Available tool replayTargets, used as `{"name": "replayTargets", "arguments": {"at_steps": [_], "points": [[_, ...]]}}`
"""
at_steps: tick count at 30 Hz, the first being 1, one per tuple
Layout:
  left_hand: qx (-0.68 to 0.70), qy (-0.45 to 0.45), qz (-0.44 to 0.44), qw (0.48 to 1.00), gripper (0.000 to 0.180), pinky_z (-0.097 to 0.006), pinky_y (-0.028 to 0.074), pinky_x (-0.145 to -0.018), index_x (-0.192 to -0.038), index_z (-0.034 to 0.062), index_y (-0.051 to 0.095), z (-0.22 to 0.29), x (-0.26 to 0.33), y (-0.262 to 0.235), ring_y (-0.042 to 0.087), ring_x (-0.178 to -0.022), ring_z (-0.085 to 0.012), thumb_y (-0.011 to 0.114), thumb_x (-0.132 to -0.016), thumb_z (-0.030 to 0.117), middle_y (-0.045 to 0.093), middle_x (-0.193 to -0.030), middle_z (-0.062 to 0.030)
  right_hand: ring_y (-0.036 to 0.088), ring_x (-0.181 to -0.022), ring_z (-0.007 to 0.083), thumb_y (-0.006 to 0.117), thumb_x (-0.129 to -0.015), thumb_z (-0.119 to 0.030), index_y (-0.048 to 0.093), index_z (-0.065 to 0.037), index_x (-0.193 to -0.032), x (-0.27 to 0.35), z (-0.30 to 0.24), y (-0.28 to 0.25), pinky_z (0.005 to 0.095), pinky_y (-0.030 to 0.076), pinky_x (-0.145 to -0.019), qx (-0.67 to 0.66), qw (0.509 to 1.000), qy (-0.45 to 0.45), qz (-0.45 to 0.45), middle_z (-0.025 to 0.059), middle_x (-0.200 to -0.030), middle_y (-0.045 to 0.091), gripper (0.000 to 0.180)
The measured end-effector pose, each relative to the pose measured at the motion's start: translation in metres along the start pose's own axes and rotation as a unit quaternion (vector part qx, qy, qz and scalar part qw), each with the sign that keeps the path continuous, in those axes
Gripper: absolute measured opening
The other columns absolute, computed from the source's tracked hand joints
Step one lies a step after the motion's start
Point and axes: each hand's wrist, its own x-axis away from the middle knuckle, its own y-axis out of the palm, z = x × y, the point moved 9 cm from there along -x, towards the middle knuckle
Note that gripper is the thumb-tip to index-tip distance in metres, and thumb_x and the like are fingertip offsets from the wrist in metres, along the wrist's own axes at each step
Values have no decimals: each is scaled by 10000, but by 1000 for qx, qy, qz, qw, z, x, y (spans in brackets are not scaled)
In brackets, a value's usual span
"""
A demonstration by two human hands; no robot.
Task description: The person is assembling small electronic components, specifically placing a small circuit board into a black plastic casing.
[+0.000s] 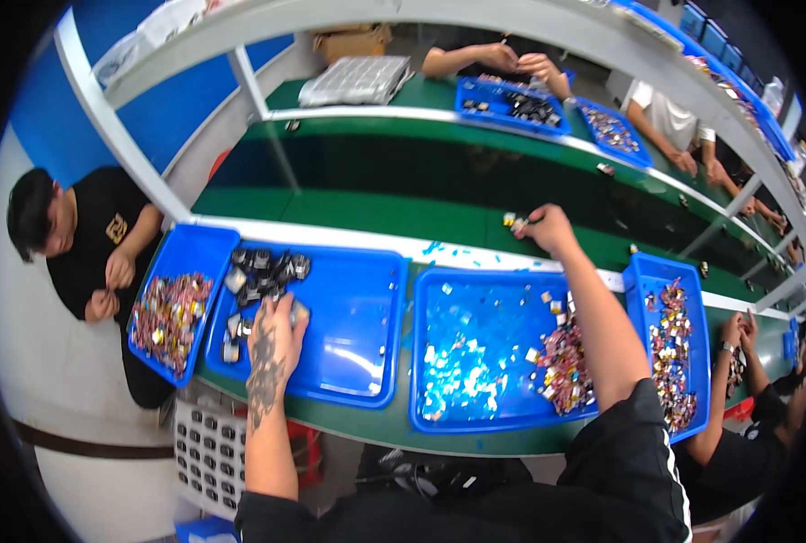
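Note:
My left hand point(276, 337) reaches into the left blue tray point(349, 395), its fingers curled beside a heap of small black parts point(263, 271). A pale piece point(298, 314) shows at its fingertips; what the hand grips is mostly hidden. Stretched out over the green conveyor surface, my right hand point(550, 232) pinches a small white, yellow and reddish part point(517, 225), too small to name. Below my right forearm lies the middle blue tray point(475, 425), with a pile of small reddish and white parts point(566, 366) on its right side and bluish-white bits point(462, 371) on its left.
Narrow blue bins of small mixed parts stand at the left point(172, 321) and right point(674, 353). White frame posts point(118, 118) and an overhead rail surround the bench. Other people work at the left, right and far side. Black pieces sit in a white tray point(208, 448) below.

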Motion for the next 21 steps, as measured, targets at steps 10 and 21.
{"name": "replayTargets", "arguments": {"at_steps": [10,21], "points": [[579,-42,-126,805,121,-260,548,-585,-1004,-19,604,78,-2,2,635,-653,-157,622,-893,25,616,-845,-97,679,-821,249,740,-760,-113,678,-15,-927,3,21,-64,353,526,-750,-93,995,-9,38,135,-850,696,204],[802,-83,-251,536,276,-297,584,-658,-1231,30,440,144,35,21,685,-784,-228,525,-971,64,641,-1004,-179,641,-888,333,744,-720,-92,710,-34,-898,158,-26,-72,403,513,-796,193,950,-236,-67,167,-894,657,190]]}}
